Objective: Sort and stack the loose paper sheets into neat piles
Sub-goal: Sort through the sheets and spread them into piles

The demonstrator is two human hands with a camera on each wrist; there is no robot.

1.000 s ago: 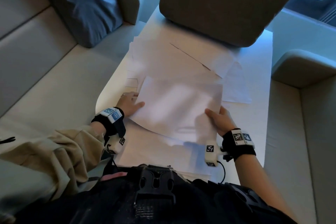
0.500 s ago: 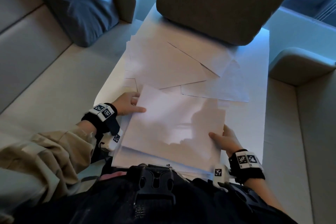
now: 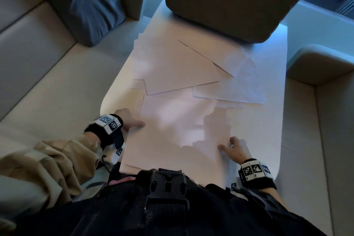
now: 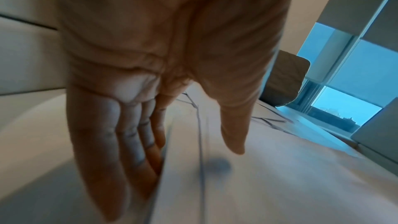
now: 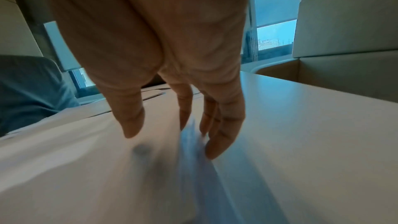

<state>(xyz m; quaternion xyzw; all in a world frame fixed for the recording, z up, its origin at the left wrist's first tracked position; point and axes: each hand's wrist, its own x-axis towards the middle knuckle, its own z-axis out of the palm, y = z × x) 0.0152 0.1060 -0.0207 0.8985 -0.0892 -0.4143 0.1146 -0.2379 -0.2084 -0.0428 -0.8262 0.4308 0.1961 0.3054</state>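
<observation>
A pile [image 3: 178, 136] of white sheets lies at the near edge of the worktop [image 3: 268, 120]. The left hand [image 3: 128, 119] flanks its left edge, fingers [image 4: 112, 134] straight against the paper. The right hand [image 3: 234, 149] flanks the right edge, fingers [image 5: 224, 125] loosely extended, thumb on top; neither hand grips. Beyond, loose sheets [image 3: 182, 67] overlap askew. Farther still, a brown cushion [image 3: 229, 2] sits on the worktop and a blue cushion [image 3: 86, 0] on the sofa. No print is legible on the sheets.
</observation>
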